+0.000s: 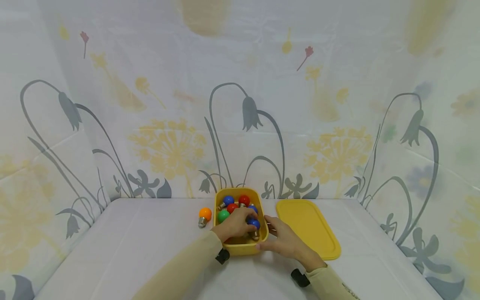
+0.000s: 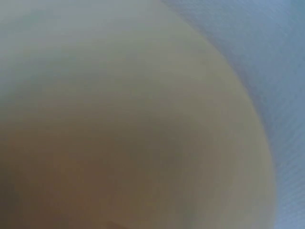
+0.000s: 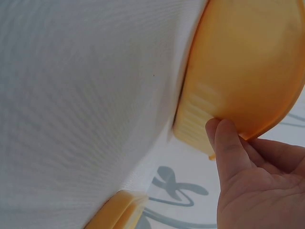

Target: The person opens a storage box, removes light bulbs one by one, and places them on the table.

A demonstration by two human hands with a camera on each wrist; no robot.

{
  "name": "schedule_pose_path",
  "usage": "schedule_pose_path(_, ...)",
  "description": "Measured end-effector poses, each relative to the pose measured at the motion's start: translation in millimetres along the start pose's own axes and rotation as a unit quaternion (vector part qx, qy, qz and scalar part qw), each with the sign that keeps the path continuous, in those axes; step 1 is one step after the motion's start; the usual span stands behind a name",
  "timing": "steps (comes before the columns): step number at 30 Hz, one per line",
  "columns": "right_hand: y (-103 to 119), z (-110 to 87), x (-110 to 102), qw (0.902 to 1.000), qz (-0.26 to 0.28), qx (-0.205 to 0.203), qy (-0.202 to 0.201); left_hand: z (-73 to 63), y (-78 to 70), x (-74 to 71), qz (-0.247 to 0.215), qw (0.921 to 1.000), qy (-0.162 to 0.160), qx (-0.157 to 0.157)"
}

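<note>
In the head view my left hand [image 1: 237, 224] reaches into a yellow plastic container [image 1: 240, 250], its thumb and forefinger around a blue light bulb [image 1: 253, 224] near the right wall. Red bulbs [image 1: 244, 200], a green bulb [image 1: 223, 215] and more blue bulbs [image 1: 228, 200] lie around it. My right hand [image 1: 283, 241] rests against the container's outside, thumb at the near right corner, fingers along the right wall. Its fingertips [image 3: 228, 130] touch that wall in the right wrist view. A blurred sleeve [image 2: 143, 119] fills most of the left wrist view.
An orange bulb [image 1: 204, 214] lies on the white tabletop left of the container. To the right a yellow lid [image 1: 309, 227] lies flat. A flower-printed curtain [image 1: 240, 83] rises behind and at both sides.
</note>
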State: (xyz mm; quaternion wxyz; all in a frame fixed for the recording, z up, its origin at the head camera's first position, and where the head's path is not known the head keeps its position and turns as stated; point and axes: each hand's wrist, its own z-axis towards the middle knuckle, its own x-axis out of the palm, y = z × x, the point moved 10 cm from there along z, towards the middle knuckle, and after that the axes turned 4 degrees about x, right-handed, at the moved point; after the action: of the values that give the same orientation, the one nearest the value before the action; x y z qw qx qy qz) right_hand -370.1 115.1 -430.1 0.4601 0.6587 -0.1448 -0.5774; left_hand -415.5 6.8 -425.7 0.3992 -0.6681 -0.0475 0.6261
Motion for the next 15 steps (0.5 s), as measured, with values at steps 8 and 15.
schedule_pose_path(8, -2, 1.3, -1, 1.0, 0.001, 0.001, 0.001, -1.7, 0.9, -2.7, -0.011, 0.9999, -0.005, -0.002)
schedule_pose_path(15, 1, 1.5, -1, 0.9999, 0.01, -0.014, 0.002, -5.2, -0.6, -12.7, -0.013, 0.9997, -0.017, 0.007)
